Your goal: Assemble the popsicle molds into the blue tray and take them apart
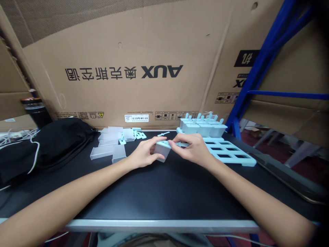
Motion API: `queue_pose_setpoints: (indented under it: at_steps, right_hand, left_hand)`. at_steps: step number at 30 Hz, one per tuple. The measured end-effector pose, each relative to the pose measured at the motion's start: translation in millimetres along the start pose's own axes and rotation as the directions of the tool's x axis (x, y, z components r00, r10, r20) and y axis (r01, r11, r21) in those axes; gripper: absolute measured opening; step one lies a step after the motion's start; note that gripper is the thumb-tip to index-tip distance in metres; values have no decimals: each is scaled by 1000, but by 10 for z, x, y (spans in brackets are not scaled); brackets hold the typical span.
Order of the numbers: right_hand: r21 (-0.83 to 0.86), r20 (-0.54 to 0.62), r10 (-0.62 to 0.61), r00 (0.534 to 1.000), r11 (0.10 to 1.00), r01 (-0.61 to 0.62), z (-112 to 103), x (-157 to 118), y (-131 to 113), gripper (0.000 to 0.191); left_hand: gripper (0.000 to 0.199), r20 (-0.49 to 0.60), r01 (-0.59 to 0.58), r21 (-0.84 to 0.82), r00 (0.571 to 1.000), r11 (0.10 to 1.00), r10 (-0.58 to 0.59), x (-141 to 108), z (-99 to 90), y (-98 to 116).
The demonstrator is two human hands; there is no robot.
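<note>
Over the middle of the black table, my left hand (145,152) grips a translucent ice-pop mould (162,152) between thumb and fingers. At the mould's top, my right hand (191,147) is closed on a light-blue stick lid (183,144), largely covered by the fingers. Just behind the hands lies a loose blue stick (163,133). To the left are several translucent moulds (111,136), lying on their sides, with a pile of light-blue stick lids (138,134) beside them. On the right, a light-blue rack (240,156) holds several filled-in moulds with sticks (203,127) in its far part; its near slots are bare.
A large cardboard box (123,41) stands upright behind the table (144,195). Blue shelf posts (253,72) rise at the right, near a dark flat object (288,178). At the left are a black bag (61,140), white cables (15,135) and a dark bottle (37,111).
</note>
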State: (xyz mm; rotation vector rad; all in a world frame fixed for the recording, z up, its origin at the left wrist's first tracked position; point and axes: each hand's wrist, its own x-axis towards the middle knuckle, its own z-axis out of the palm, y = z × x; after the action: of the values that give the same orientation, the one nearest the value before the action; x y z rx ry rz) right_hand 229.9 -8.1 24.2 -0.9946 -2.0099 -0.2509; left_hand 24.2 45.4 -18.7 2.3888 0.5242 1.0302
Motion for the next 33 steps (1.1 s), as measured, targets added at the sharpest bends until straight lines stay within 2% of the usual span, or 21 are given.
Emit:
queue_pose_setpoints:
  at_steps: [4, 7, 10, 14, 20, 23, 27, 33]
  right_hand:
    - [-30, -55, -8, 998, 1000, 7, 92, -45, -8, 24]
    - [-37, -65, -30, 997, 999, 28, 153, -66, -40, 24]
    - [-25, 9, -32, 999, 999, 32, 115, -35, -55, 27]
    - [37, 130, -66, 989, 997, 62, -88, 45, -1, 26]
    - [152, 248, 4, 969, 988, -43, -310, 83, 73, 24]
    - [189, 271, -17, 962, 981, -36, -318, 78, 69, 24]
    - [193, 251, -45, 967, 981, -5, -324, 77, 79, 24]
    - [245, 301, 30, 953, 964, -107, -345, 64, 93, 24]
  left_hand:
    - [72, -15, 47, 7, 999, 999, -47, -9, -27, -5]
    - [75, -26, 39, -38, 999, 998, -40, -22, -40, 10]
    - [72, -20, 13, -29, 1000, 1000, -13, -26, -57, -5]
    - [67, -10, -65, 13, 998, 998, 65, -7, -66, -38]
    - [59, -4, -123, 33, 992, 992, 123, -21, -18, -31]
    - [52, -22, -130, 13, 991, 991, 130, -39, 4, -25]
    - [49, -9, -72, 45, 997, 996, 73, -40, 8, 3]
    - [44, 40, -58, 37, 998, 998, 56, -42, 16, 35]
